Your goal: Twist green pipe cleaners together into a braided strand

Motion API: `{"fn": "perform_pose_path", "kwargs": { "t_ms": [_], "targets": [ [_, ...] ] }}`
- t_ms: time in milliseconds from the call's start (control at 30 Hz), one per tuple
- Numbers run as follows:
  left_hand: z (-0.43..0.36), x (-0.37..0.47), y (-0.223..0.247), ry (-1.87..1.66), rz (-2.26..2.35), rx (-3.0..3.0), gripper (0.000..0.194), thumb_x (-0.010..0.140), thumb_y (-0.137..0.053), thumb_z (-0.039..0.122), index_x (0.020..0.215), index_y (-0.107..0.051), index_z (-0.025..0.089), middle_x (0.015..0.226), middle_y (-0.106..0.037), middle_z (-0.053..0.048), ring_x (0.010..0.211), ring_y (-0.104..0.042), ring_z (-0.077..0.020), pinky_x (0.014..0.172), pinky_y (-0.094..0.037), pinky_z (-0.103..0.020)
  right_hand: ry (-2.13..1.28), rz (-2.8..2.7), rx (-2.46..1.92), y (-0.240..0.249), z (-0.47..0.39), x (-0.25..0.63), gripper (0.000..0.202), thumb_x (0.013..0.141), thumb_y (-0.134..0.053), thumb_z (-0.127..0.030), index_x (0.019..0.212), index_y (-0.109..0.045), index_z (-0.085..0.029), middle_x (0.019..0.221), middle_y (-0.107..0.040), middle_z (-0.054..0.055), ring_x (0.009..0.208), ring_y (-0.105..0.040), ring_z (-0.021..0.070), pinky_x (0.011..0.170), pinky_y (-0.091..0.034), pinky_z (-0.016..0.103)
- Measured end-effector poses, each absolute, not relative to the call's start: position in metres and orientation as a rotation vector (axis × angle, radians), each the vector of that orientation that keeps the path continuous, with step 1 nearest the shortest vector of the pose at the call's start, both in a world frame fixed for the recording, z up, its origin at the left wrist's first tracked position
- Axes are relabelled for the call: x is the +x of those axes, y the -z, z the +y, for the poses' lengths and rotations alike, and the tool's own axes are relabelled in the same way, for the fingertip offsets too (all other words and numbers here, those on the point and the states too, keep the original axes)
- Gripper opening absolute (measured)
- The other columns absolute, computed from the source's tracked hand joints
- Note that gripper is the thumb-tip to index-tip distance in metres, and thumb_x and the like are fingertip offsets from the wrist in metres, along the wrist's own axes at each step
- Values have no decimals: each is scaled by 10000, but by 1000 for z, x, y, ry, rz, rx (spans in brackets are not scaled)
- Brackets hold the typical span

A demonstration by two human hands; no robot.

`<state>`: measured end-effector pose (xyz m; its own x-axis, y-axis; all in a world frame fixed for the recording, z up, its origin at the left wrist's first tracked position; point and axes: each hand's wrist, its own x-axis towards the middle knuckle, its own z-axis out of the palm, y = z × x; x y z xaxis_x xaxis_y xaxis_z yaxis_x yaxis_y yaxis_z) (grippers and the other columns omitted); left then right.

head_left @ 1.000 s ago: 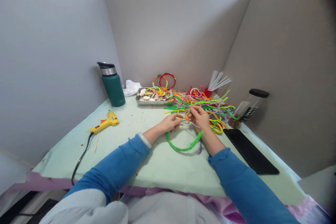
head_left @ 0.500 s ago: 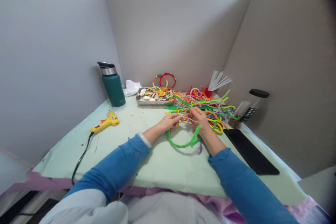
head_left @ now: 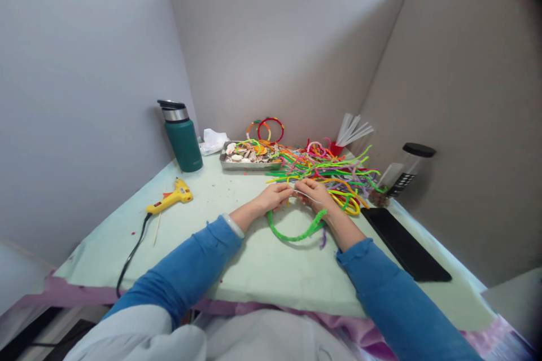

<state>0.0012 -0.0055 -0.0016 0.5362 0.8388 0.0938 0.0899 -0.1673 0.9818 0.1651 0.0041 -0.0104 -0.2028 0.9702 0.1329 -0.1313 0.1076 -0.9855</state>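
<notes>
Hands meet at the middle of the tabletop (head_left: 254,271). Left hand (head_left: 274,198) and right hand (head_left: 315,194) each pinch one end of a thin pale wire (head_left: 305,196) spanning the short gap between them — both grips are closed on it. A green pipe cleaner (head_left: 292,234) curves in an arc below the hands, running from beside the left hand round to the right wrist; whether it is joined to the wire cannot be told.

Handling, as a judgement: the pipe cleaner looks light, soft-piled and easily bent, likely holding whatever curve it is given. It is not fragile or slippery. Best hold is near an end, between thumb and forefinger, close to the point being bent.

Containers:
- Metal tray (head_left: 237,166) at the back — holds shells and a few coloured stems.
- Red cup (head_left: 336,149) — holds pale sticks, upright and fanned.
- Green flask (head_left: 183,139) — lid on, contents hidden.
- Clear jar (head_left: 406,172) with black cap, tilted; contents unclear.

A loose heap of pipe cleaners (head_left: 326,169) lies just beyond the hands.
</notes>
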Motion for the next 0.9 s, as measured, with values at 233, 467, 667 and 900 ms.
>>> {"fn": "perform_pose_path", "kwargs": {
  "t_ms": [233,467,667,900],
  "targets": [
    [-9,4,-2,-780,844,1473,314,767,-506,465,741,-443,158,517,-361,70,349,-246,-14,328,-195,-163,-1306,-1326,-913,3,0,165,314,608,-684,-456,603,-526,-185,451,-468,-63,375,-398,69,375,-307,207],
    [-8,3,-2,-738,852,1446,228,775,-499,378,737,-439,161,521,-385,66,335,-238,-14,317,-185,-159,-1332,-1326,-897,1,-2,165,299,615,-678,-450,610,-551,-180,463,-478,-54,394,-389,71,392,-295,212],
    [-8,3,-2,-712,845,1463,221,785,-482,372,743,-456,157,525,-387,65,330,-236,-10,309,-200,-150,-1371,-1292,-885,-3,-5,165,290,593,-699,-426,626,-586,-161,467,-499,-43,412,-407,68,404,-294,205],
    [-8,3,-3,-726,875,1419,174,779,-475,322,781,-480,148,538,-433,50,321,-252,-12,304,-195,-156,-1387,-1290,-863,-3,-5,166,278,616,-687,-418,649,-594,-158,479,-507,-33,423,-415,70,414,-299,206]
  ]
}}
